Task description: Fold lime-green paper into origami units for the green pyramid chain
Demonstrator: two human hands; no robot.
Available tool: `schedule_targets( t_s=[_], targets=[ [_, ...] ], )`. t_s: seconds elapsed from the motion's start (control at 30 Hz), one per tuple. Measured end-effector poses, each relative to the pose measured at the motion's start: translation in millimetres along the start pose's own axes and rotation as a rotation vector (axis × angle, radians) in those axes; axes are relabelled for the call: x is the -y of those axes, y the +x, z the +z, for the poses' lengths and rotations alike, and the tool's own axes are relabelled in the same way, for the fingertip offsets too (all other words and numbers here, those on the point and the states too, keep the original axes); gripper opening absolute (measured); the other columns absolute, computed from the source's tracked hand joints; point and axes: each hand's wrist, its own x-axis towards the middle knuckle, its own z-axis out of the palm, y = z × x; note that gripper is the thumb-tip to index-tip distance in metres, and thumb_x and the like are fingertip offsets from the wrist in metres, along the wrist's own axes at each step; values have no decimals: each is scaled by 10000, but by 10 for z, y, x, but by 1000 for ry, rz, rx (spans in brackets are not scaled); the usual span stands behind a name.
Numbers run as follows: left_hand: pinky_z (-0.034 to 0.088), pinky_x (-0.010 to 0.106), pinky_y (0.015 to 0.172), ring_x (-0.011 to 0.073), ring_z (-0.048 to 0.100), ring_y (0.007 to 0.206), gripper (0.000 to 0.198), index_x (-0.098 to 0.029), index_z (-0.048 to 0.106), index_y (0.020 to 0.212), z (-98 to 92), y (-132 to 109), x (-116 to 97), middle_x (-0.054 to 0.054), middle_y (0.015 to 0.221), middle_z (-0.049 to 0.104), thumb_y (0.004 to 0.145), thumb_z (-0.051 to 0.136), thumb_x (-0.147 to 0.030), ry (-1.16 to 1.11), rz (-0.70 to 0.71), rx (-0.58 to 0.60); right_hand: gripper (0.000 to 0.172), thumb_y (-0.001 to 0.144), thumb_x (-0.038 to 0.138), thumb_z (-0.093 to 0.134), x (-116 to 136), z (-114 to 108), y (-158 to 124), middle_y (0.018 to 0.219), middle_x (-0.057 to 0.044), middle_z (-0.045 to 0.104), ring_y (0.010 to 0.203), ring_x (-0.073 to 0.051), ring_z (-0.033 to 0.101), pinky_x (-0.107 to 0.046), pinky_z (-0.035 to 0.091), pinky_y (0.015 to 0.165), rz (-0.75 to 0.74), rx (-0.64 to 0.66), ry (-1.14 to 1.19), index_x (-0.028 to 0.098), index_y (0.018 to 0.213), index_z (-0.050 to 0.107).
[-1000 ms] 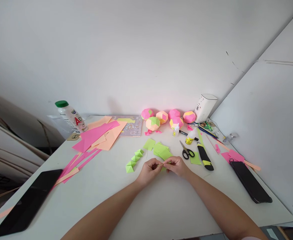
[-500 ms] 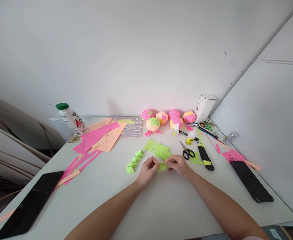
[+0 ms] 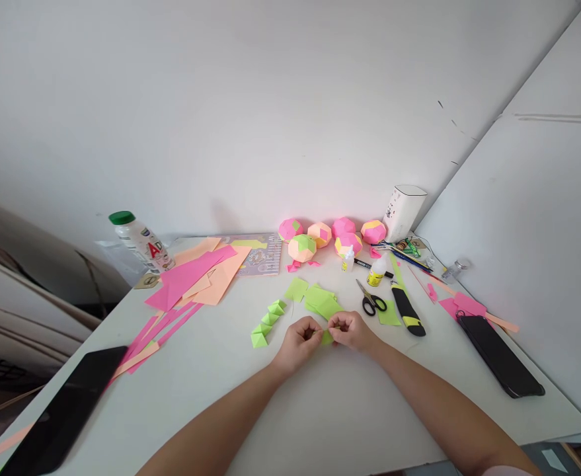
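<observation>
A person's left hand and right hand meet over the middle of a white table. Both are closed in a pinch on a small lime-green folded paper piece. The piece sits between the two sets of fingertips, the left hand gripping its left end and the right hand its right end. Whether it touches the tabletop cannot be told. Just beyond the hands lies a loose stack of lime-green paper squares. A row of folded lime-green paper units runs just beside the left hand, on its outer side. Near the right hand lie black-handled scissors and a black-and-yellow utility knife. Pink, orange and green paper balls line the far edge by the wall.
</observation>
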Motion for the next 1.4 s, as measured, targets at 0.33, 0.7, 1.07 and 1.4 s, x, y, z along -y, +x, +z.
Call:
schedule_targets(
  t_s=[0.33,0.7,1.07,1.4],
  targets=[
    [254,206,509,82,339,535,209,-163,471,650,-34,29,43,-46,579,392,743,562,-326,-232,-22,-79,127,730,248,568,14,-57,33,544,0,631,436,-105,535,-222,427,442,-15,-33,271,168,665,495],
    [334,217,554,101,440,577,209,-164,529,702,-16,23,10,-22,629,508,750,574,-362,-146,9,-15,202,744,355,633,17,-23,12,586,15,586,511,-112,554,-238,441,515,-13,48,63,156,728,594],
    [295,203,504,80,379,525,223,-168,488,667,3,10,-31,-47,594,437,734,575,-362,-138,-63,-25,181,694,314,649,65,-20,5,507,18,563,459,-109,517,-234,414,466,-8,-55,98,151,630,602],
    [250,184,430,65,327,469,321,-197,441,740,19,-4,-43,-70,587,380,744,559,-496,-323,-153,-49,264,727,404,640,33,-15,21,561,20,557,509,-118,531,-231,413,487,0,-21,72,164,676,542]
  ],
)
